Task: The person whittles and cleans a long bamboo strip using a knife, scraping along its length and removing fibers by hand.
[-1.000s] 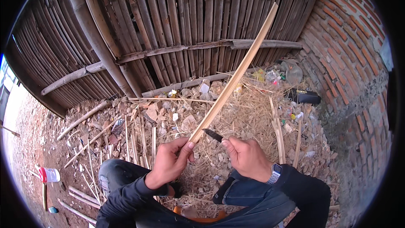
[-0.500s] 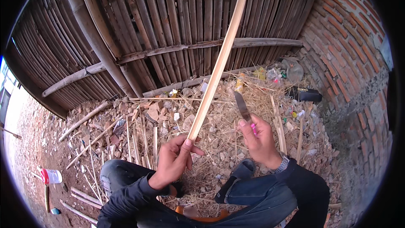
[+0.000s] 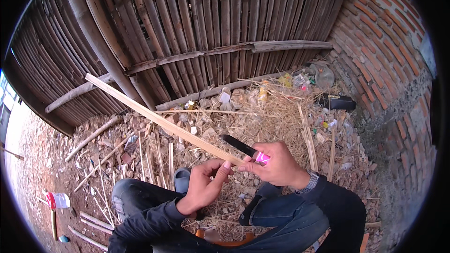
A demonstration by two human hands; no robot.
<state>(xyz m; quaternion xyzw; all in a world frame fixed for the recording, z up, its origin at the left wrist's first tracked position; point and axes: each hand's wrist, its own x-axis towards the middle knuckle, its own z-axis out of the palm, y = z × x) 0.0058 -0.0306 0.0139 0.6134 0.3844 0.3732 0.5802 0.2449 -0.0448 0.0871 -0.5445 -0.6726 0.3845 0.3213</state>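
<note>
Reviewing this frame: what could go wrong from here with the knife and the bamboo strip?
The knife in the right hand has its blade lying close to the left hand fingertips pinching the bamboo strip, so a slip might cut them. The strip is held only at its near end, so its long free end could swing or flex. Its split edges may also leave splinters.

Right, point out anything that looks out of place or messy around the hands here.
Litter stands out: a clear plastic bottle and bright wrappers lie in the straw by the brick wall. Bamboo offcuts are scattered over the rubble. The left hand and right hand grip the bamboo strip and knife normally.
</note>
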